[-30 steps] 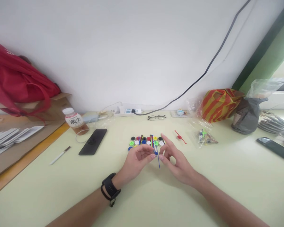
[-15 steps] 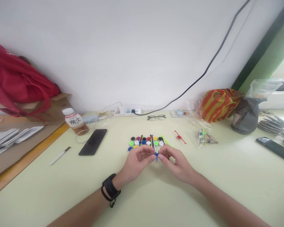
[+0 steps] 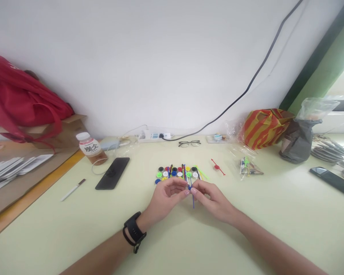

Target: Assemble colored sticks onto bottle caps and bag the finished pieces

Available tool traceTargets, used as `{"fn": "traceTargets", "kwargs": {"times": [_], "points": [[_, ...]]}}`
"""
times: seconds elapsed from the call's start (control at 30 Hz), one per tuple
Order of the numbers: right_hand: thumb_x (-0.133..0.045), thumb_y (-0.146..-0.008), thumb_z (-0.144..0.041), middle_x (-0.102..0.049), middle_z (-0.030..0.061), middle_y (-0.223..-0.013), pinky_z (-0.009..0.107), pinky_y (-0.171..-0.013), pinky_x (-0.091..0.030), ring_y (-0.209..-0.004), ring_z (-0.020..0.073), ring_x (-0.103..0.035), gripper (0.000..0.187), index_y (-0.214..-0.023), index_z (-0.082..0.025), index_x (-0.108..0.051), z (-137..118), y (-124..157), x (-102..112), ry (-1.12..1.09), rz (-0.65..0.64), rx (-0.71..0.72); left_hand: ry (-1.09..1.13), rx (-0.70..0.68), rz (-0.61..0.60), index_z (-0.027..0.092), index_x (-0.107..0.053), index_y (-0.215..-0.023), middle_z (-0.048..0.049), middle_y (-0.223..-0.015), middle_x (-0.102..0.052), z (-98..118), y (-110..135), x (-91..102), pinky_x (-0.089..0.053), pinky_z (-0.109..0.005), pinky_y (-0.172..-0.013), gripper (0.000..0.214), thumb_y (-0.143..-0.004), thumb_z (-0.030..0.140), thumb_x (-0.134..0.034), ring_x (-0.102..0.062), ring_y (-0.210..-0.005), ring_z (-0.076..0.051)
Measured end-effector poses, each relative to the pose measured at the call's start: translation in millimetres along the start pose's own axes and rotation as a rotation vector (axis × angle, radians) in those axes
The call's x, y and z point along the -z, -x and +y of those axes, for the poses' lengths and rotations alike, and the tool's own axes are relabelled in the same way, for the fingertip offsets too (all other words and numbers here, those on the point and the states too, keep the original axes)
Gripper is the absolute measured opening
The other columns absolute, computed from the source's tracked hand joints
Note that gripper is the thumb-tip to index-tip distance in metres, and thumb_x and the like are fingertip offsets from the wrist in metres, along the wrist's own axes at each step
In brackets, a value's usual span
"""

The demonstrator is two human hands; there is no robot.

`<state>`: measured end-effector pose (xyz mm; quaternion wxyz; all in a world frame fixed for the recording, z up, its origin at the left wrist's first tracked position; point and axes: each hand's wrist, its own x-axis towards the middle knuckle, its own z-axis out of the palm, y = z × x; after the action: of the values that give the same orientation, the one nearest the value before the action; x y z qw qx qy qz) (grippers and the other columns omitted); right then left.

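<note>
Between my fingertips is a small blue plastic spinner arrow, its thin shaft pointing toward me. My left hand, with a black watch at the wrist, pinches it from the left. From the other side my right hand pinches the same piece near its middle. The fingers hide the arrow's centre. Just beyond my hands lie rows of small coloured discs in black, red, green, white, blue and yellow, with thin coloured arrows among them. A red spinner arrow with a round hub rests to the right.
Left of my hands lie a black phone, a white pen-like stick and a drink bottle. Glasses and a power strip sit by the wall. To the right are a clear bag of parts and a striped bag.
The blue arrow has turned in my fingers; its long shaft now shows and extends toward me. Both hands stay in nearly the same place.
</note>
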<state>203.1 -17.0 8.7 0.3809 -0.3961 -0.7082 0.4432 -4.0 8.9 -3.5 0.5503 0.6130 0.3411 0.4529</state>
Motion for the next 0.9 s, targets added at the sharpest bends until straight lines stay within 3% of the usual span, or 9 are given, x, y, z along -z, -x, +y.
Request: {"fn": "traceTargets", "kwargs": {"times": [0.13, 0.23, 0.33, 0.4, 0.53, 0.67, 0.9], "points": [[-0.049, -0.103, -0.050, -0.055, 0.0002, -0.076, 0.029, -0.063, -0.042, -0.071, 0.0168, -0.052, 0.033, -0.086, -0.022, -0.053, 0, -1, 1, 0.004, 0.017, -0.007, -0.036, 0.003, -0.025, 0.019, -0.070, -0.114, -0.0105, -0.113, -0.074, 4, 2, -1.4, -0.060, -0.038, -0.091, 0.039, -0.080, 0.032, -0.085, -0.071, -0.095, -0.022], [-0.046, -0.104, -0.043, -0.057, 0.0014, -0.078, 0.032, -0.068, -0.045, -0.073, 0.0187, -0.054, 0.026, -0.089, -0.023, -0.053, 6, -4, 14, 0.165, 0.111, 0.051, -0.074, 0.007, -0.019, 0.022, -0.065, -0.121, -0.0101, -0.121, -0.071, 8, 2, -2.6, -0.057, -0.035, -0.090, 0.045, -0.082, 0.032, -0.083, -0.069, -0.097, -0.020], [-0.050, -0.101, -0.035, -0.061, 0.0072, -0.089, 0.040, -0.082, -0.046, -0.087, 0.0247, -0.057, 0.019, -0.089, -0.023, -0.056, 21, -10, 39, 0.530, 0.329, 0.182, -0.105, 0.003, 0.034, 0.019, -0.064, -0.100, -0.0057, -0.101, -0.070, 7, 1, -2.0, -0.054, -0.030, -0.083, 0.023, -0.090, 0.037, -0.075, -0.065, -0.087, -0.016], [-0.052, -0.099, -0.033, -0.061, 0.0122, -0.107, 0.045, -0.090, -0.045, -0.103, 0.0295, -0.056, 0.017, -0.088, -0.023, -0.060, 35, -13, 58, 0.735, 0.426, 0.206, -0.071, 0.014, 0.049, 0.019, -0.061, -0.091, -0.0031, -0.089, -0.067, 3, 0, -0.9, -0.051, -0.027, -0.077, 0.024, -0.096, 0.041, -0.067, -0.061, -0.079, -0.014], [-0.051, -0.098, -0.031, -0.059, 0.0141, -0.113, 0.047, -0.089, -0.046, -0.107, 0.0317, -0.052, 0.021, -0.084, -0.021, -0.063, 62, -17, 84, 0.978, 0.368, 0.100, -0.001, 0.045, -0.027, 0.018, -0.058, -0.088, -0.0003, -0.077, -0.061, -1, 0, 0.3, -0.049, -0.026, -0.070, 0.029, -0.098, 0.045, -0.064, -0.057, -0.072, -0.013], [-0.053, -0.097, -0.033, -0.060, 0.0147, -0.115, 0.047, -0.084, -0.045, -0.109, 0.0331, -0.051, 0.021, -0.087, -0.020, -0.066, 73, -17, 88, 1.150, 0.343, 0.007, -0.083, 0.058, -0.074, 0.017, -0.064, -0.087, -0.0030, -0.081, -0.065, 1, 1, -0.3, -0.048, -0.026, -0.069, 0.025, -0.095, 0.041, -0.068, -0.058, -0.074, -0.014], [-0.060, -0.095, -0.029, -0.065, 0.0116, -0.110, 0.043, -0.087, -0.043, -0.108, 0.0307, -0.053, 0.011, -0.092, -0.020, -0.067, 61, -16, 79, 1.161, 0.455, 0.127, -0.081, 0.067, -0.113, 0.018, -0.060, -0.091, -0.0022, -0.082, -0.061, 3, 3, -3.1, -0.046, -0.027, -0.071, 0.025, -0.101, 0.041, -0.058, -0.056, -0.076, -0.014]]}}
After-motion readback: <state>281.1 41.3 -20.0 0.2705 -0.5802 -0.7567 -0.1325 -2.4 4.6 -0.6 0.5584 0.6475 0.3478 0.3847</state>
